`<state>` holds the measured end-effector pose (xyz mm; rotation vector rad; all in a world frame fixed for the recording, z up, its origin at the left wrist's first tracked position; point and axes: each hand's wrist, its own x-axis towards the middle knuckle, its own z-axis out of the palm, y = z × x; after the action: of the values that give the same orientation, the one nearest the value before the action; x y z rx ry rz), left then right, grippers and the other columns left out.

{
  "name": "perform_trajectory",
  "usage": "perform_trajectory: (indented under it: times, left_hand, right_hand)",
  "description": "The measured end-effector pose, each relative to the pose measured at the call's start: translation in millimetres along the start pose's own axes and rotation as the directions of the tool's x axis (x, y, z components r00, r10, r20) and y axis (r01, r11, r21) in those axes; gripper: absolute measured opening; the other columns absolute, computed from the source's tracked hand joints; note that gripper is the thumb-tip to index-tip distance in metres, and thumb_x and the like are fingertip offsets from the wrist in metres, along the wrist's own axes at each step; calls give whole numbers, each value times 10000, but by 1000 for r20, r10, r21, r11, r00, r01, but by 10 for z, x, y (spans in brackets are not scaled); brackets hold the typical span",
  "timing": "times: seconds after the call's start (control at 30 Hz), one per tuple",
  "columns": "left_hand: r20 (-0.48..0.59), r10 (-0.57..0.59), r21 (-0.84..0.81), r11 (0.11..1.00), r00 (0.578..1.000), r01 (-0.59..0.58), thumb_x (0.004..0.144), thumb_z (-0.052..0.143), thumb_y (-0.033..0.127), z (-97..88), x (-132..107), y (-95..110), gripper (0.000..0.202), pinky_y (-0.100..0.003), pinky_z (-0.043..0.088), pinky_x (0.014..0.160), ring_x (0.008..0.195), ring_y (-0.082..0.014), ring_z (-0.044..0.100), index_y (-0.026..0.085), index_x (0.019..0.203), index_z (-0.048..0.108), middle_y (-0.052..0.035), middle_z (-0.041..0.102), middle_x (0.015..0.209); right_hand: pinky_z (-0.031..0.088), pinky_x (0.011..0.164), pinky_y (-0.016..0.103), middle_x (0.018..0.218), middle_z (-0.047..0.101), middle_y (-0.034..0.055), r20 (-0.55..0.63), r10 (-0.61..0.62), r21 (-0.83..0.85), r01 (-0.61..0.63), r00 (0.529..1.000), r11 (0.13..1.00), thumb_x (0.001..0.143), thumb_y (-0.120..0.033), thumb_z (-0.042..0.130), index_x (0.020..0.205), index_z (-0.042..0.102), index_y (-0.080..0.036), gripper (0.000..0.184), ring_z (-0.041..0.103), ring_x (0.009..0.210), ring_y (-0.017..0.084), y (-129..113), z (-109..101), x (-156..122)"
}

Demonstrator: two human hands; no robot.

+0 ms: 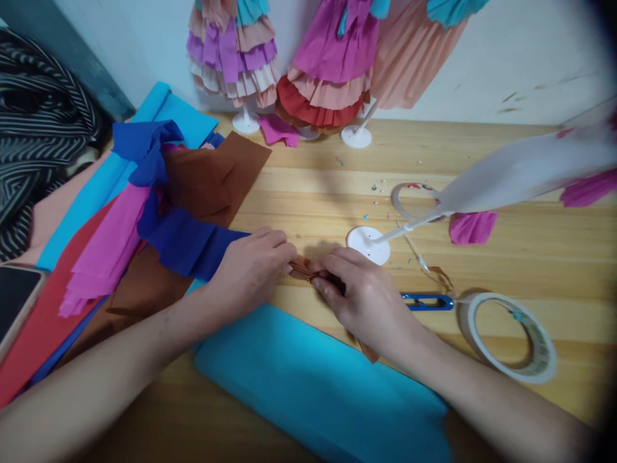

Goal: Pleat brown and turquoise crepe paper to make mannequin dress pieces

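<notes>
Between my two hands, just above the wooden table, is a narrow strip of brown crepe paper, gathered into small folds. My left hand pinches its left end, fingertips hidden behind the knuckles. The other end is gripped by my right hand, thumb against the bunched part. A brown tail of the strip hangs out below the right hand. Under both hands lies a folded sheet of turquoise paper. Close to the right hand is a blue cutter.
White tape rolls lie at the right. A white doll stand leans rightward in front of me. Dresses of ruffled paper stand along the wall. Coloured crepe sheets pile up at left, beside a phone.
</notes>
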<state>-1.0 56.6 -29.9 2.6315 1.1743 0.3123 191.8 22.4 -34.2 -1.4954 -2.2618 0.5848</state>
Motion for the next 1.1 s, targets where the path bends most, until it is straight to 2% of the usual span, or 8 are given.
perform_trajectory:
  times: [0.23, 0.37, 0.47, 0.57, 0.67, 0.83, 0.97, 1.1]
  left_hand:
    - [-5, 10, 43, 999, 1000, -10, 879, 502, 160, 5, 9, 16, 193, -279, 416, 644, 780, -179, 546, 170, 712, 599, -22, 582, 793]
    - [-26, -29, -40, 999, 999, 28, 854, 542, 148, -46, 21, -24, 108, -286, 454, 708, 858, -186, 575, 170, 823, 643, -32, 615, 892]
    - [-26, -59, -108, 993, 998, 55, 819, 576, 116, -158, 20, -89, 158, -294, 475, 756, 909, -189, 594, 176, 945, 652, -39, 630, 986]
    - [-39, -63, -136, 989, 997, 57, 832, 558, 103, -265, 3, -131, 142, -275, 481, 735, 858, -170, 608, 171, 896, 665, -36, 641, 961]
    - [-10, 14, -95, 995, 1000, -15, 874, 517, 128, -280, -18, -131, 166, -251, 467, 693, 816, -158, 604, 174, 835, 672, -29, 640, 877]
    - [37, 110, 104, 988, 993, -113, 897, 497, 170, -172, -16, -124, 187, -245, 392, 578, 741, -155, 554, 172, 793, 653, -28, 607, 828]
    - [54, 106, 181, 977, 993, -115, 882, 501, 148, -147, 11, -126, 177, -264, 367, 555, 725, -165, 529, 167, 747, 614, -28, 589, 815]
    - [55, 9, 181, 983, 998, -19, 877, 517, 153, -143, 16, -112, 157, -273, 383, 581, 747, -177, 547, 167, 744, 599, -28, 590, 789]
  right_hand:
    - [468, 606, 296, 764, 601, 66, -28, -23, 7, 24, 999, 1000, 829, -108, 548, 780, 652, -147, 122, 583, 712, 197, 15, 19, -3]
    - [463, 607, 301, 760, 596, 66, -41, -39, 24, 40, 998, 999, 821, -99, 556, 767, 652, -140, 118, 579, 708, 198, 17, 16, -6]
    - [462, 602, 299, 762, 598, 66, -42, -38, 47, 40, 998, 998, 820, -90, 552, 769, 656, -139, 125, 579, 708, 196, 18, 12, -5]
    - [463, 597, 299, 764, 600, 68, -40, -37, 49, 39, 999, 998, 826, -93, 544, 779, 661, -139, 134, 579, 703, 195, 22, 16, -5]
    - [467, 602, 302, 772, 603, 68, -40, -39, 48, 41, 998, 998, 833, -103, 537, 792, 664, -142, 139, 581, 703, 193, 22, 21, -8]
    - [465, 599, 297, 763, 600, 63, -49, -53, 22, 55, 997, 998, 831, -105, 541, 781, 659, -148, 136, 579, 698, 189, 14, 19, -12]
    - [469, 596, 299, 752, 593, 65, -44, -61, 7, 62, 997, 998, 831, -105, 545, 772, 656, -142, 132, 582, 700, 196, 14, 15, -14]
    - [469, 599, 302, 758, 594, 68, -43, -65, 3, 65, 997, 998, 829, -101, 547, 787, 661, -138, 127, 585, 702, 198, 19, 12, -13]
